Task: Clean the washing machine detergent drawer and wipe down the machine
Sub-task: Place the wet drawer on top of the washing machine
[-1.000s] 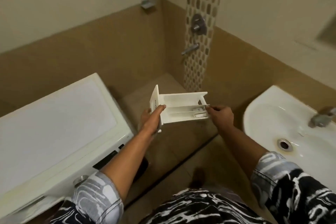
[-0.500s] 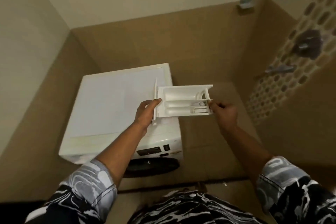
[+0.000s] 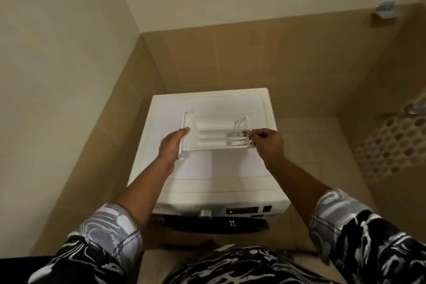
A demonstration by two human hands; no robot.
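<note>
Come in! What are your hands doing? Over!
Left hand grips drawer front, right hand pinches its back. Drawer out, over washing machine top. Nothing blocking.

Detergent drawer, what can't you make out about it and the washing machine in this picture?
Head view: whether the drawer rests on the washing machine top or hangs above it; white on white, blurred.
Head view: residue in the drawer; too blurred.
Head view: fingers of the left hand; hidden under the drawer's front.
Head view: left end of the machine's front panel; behind the left forearm.
</note>
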